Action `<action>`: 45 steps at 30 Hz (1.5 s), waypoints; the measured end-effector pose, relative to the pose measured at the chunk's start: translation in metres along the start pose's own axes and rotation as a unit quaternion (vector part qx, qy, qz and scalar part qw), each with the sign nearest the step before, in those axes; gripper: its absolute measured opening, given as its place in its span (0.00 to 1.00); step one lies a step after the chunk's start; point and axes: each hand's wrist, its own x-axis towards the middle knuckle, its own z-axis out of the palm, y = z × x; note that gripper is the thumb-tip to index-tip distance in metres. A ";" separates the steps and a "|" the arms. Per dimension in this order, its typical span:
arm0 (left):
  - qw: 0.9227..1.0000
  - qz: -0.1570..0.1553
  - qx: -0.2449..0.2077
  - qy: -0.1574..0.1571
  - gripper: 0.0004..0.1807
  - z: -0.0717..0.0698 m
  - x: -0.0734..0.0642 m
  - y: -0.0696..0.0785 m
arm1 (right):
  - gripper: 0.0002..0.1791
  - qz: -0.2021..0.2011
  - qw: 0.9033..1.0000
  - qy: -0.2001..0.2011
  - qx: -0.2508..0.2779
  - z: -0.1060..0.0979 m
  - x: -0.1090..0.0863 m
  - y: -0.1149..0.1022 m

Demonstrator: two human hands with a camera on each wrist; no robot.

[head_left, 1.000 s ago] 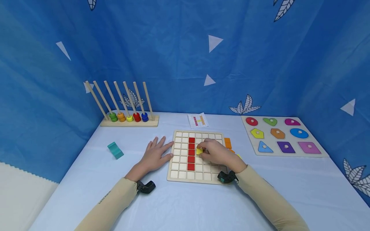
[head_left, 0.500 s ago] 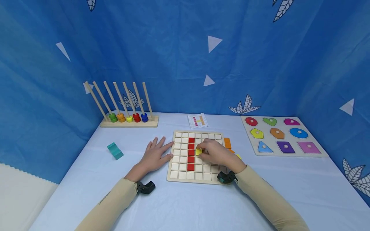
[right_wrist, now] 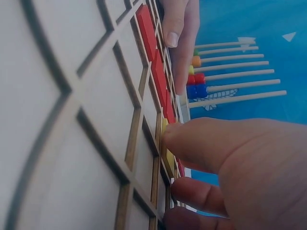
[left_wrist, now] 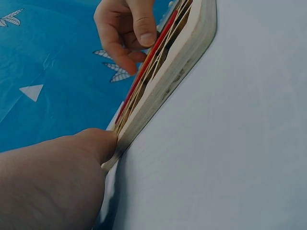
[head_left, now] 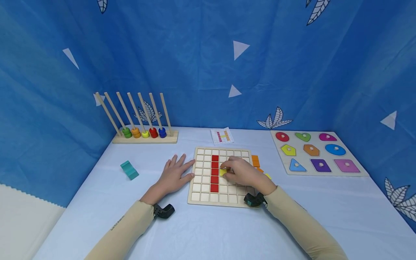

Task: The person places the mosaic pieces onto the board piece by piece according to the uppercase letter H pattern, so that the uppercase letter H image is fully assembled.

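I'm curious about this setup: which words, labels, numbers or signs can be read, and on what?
None can be read.
Left sleeve: dark lettering, too small and blurred to read.
Right sleeve: faint dark mark, too small to tell whether it is writing.

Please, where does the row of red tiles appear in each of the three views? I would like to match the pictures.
Head: below the picture's centre, the row of red tiles forms an upright line.
Left wrist: upper middle, a thin slanted red strip seen from the side.
Right wrist: upper middle, slanting down, its lower part partly hidden.
Shared landmark: the wooden grid board holding the tiles.
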 end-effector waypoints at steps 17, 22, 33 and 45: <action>1.000 -0.002 0.004 -0.003 0.33 0.000 0.000 0.002 | 0.14 0.001 1.000 0.002 0.001 0.000 -0.001 -0.001; 1.000 -0.002 0.001 -0.004 0.33 0.000 0.000 0.002 | 0.15 0.005 1.000 0.000 -0.001 0.000 -0.001 -0.001; 1.000 -0.002 0.005 -0.005 0.34 0.000 0.000 0.000 | 0.15 0.000 1.000 0.000 0.001 0.000 -0.002 0.000; 1.000 -0.005 0.005 -0.007 0.34 0.001 0.000 0.001 | 0.15 0.005 1.000 0.017 -0.005 -0.005 -0.007 0.002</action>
